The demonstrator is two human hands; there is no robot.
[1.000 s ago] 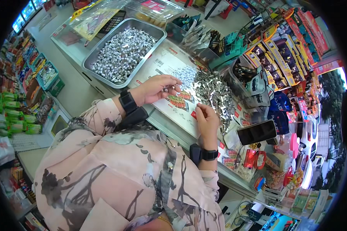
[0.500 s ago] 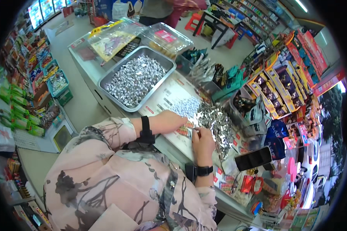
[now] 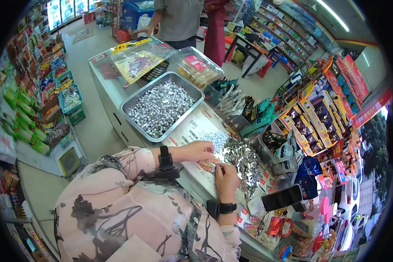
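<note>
Left hand (image 3: 199, 151) and right hand (image 3: 226, 179), near each other over the bench (image 3: 104, 82), fingers curled inward; whether either pinches a piece cannot be told. Just beyond them, a heap of silver strips (image 3: 243, 162), with small pale-blue pieces (image 3: 215, 139) beside it; farther out, a metal tray (image 3: 181, 118) filled with silver pieces (image 3: 159, 108). For handling this fine, light fingertip control, kept low and clear of the loose heap, seems best
</note>
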